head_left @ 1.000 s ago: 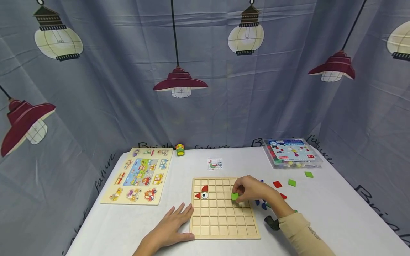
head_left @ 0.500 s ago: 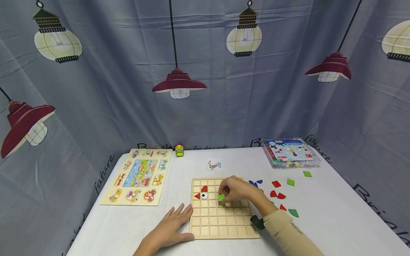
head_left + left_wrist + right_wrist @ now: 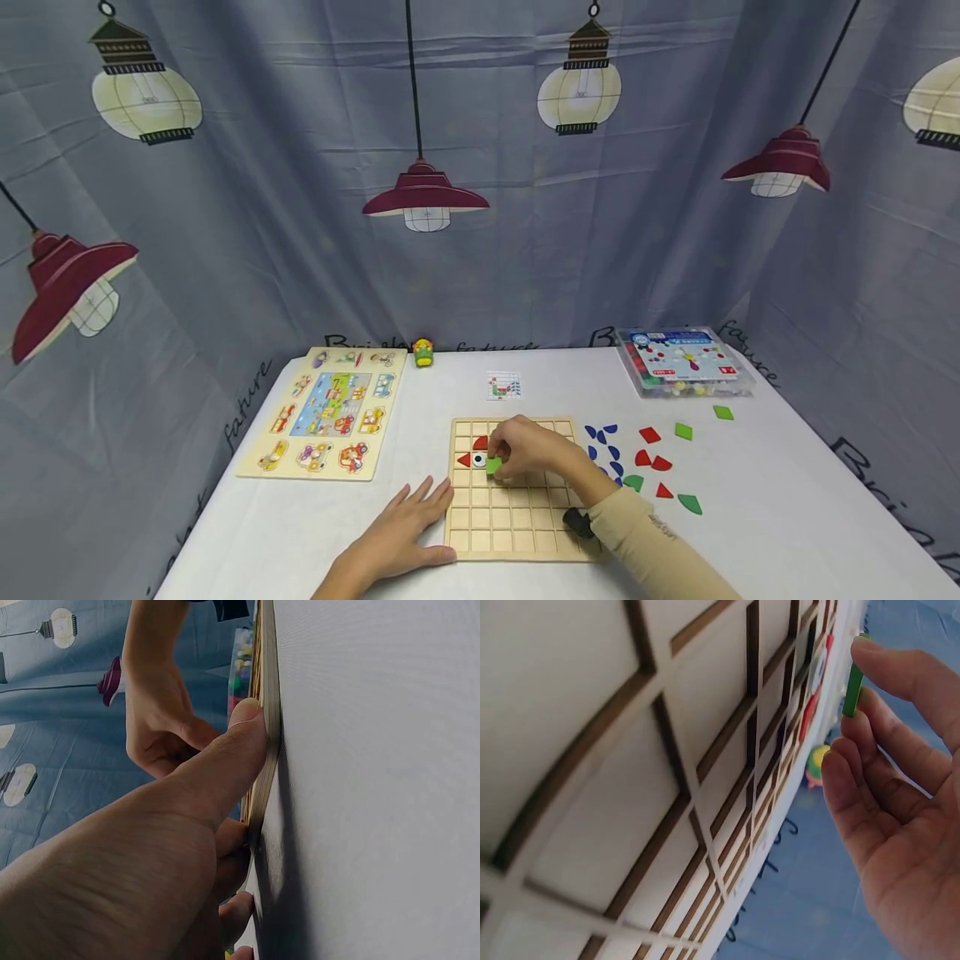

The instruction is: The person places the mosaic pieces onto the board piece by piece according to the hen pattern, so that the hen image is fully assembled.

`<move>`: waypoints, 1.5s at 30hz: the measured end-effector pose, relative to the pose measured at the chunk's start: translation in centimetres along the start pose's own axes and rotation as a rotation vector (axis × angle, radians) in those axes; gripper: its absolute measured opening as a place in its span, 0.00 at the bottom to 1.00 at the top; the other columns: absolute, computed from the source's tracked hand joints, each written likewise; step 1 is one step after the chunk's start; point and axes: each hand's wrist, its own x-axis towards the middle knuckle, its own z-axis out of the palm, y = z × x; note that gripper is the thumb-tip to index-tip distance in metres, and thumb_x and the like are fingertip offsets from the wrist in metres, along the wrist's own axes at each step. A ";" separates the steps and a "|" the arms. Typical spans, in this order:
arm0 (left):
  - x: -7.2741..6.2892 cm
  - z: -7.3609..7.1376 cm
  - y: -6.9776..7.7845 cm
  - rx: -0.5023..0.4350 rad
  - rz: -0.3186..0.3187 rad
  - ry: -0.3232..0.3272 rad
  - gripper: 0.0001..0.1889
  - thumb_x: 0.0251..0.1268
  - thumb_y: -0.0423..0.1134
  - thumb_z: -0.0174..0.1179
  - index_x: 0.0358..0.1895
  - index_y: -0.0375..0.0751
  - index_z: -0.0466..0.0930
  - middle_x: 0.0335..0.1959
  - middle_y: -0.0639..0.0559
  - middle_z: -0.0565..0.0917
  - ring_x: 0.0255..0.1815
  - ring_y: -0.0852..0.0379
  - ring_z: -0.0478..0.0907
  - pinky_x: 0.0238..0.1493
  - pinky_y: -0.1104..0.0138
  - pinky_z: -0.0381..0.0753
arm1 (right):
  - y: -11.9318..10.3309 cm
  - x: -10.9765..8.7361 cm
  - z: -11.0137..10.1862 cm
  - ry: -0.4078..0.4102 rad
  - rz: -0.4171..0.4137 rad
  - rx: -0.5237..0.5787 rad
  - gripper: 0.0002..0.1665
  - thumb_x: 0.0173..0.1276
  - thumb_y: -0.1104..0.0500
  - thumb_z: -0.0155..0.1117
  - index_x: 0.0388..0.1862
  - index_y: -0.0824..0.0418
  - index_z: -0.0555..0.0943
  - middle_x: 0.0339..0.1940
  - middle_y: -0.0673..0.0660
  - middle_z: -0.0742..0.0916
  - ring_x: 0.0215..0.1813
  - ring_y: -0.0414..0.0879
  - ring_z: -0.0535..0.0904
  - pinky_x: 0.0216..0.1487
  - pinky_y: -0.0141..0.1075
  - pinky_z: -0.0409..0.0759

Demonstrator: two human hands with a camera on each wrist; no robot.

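My right hand (image 3: 527, 451) pinches a green square tile (image 3: 493, 465) between thumb and fingers, over the wooden grid board (image 3: 510, 518). In the right wrist view the green tile (image 3: 853, 688) is seen edge-on, held above the grid. Just left of it on the board sit a white round eye piece (image 3: 479, 459), a red triangle (image 3: 464, 460) and a red quarter-circle (image 3: 481, 442). My left hand (image 3: 405, 530) lies with spread fingers at the board's left edge; in the left wrist view its thumb (image 3: 244, 720) rests on that edge.
Right of the board lie several blue pieces (image 3: 616, 468), red pieces (image 3: 649, 435) and green pieces (image 3: 683, 431). A clear plastic box (image 3: 684, 360) stands at the back right. A picture card (image 3: 503, 385), a small toy figure (image 3: 422, 352) and a wooden picture puzzle (image 3: 378, 458) are farther back and left.
My right hand has carried the green tile leftward across the board, up to beside the eye piece. The left hand has stayed at the board's edge.
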 end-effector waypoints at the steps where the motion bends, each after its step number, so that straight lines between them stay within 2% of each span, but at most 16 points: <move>1: 0.0 0.0 0.0 0.002 0.001 -0.002 0.48 0.56 0.71 0.55 0.74 0.43 0.61 0.77 0.50 0.60 0.79 0.41 0.54 0.76 0.42 0.51 | -0.1 0.1 0.1 -0.005 0.007 -0.007 0.11 0.49 0.60 0.79 0.31 0.58 0.85 0.26 0.45 0.83 0.29 0.33 0.74 0.32 0.24 0.77; 18: 0.0 0.0 -0.1 0.025 0.010 -0.002 0.48 0.57 0.72 0.53 0.75 0.43 0.60 0.77 0.50 0.60 0.78 0.42 0.54 0.76 0.42 0.52 | -1.4 1.4 1.7 -0.069 0.002 -0.048 0.11 0.49 0.59 0.80 0.29 0.57 0.84 0.25 0.45 0.84 0.26 0.31 0.73 0.31 0.22 0.76; 26: 0.0 0.0 0.0 0.015 0.011 -0.007 0.48 0.57 0.72 0.53 0.74 0.42 0.60 0.77 0.50 0.60 0.79 0.42 0.54 0.76 0.41 0.51 | -1.3 1.5 1.6 -0.074 0.020 -0.063 0.12 0.47 0.59 0.80 0.27 0.55 0.83 0.22 0.43 0.81 0.26 0.32 0.71 0.29 0.23 0.74; 45: 0.0 0.0 0.0 0.007 0.012 0.002 0.48 0.56 0.71 0.54 0.74 0.42 0.61 0.77 0.49 0.61 0.78 0.41 0.54 0.76 0.41 0.51 | -1.7 1.7 1.6 -0.086 0.051 -0.092 0.14 0.46 0.57 0.82 0.28 0.55 0.83 0.23 0.44 0.82 0.26 0.32 0.71 0.29 0.23 0.74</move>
